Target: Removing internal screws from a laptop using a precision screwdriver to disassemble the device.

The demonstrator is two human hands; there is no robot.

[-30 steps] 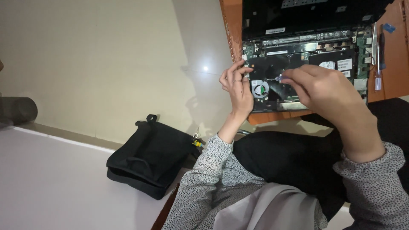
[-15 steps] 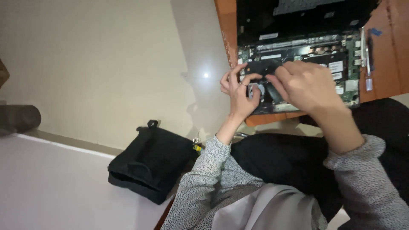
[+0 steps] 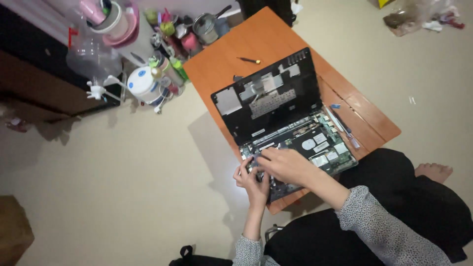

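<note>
Both hands meet at the near left corner of the opened laptop base (image 3: pixel 300 152) on the orange worktop (image 3: pixel 266 44): the left hand (image 3: pixel 252 181) beside its edge, the right hand (image 3: pixel 288 165) flat above; what their curled fingers hold I cannot tell.

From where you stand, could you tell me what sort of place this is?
Probably a room at home, used for repairs: a person sits on the bare floor at a low orange table with an opened laptop, household containers clustered by a dark cabinet.

Left hand (image 3: pixel 252 180) and right hand (image 3: pixel 286 165) close together, fingers curled.
</note>
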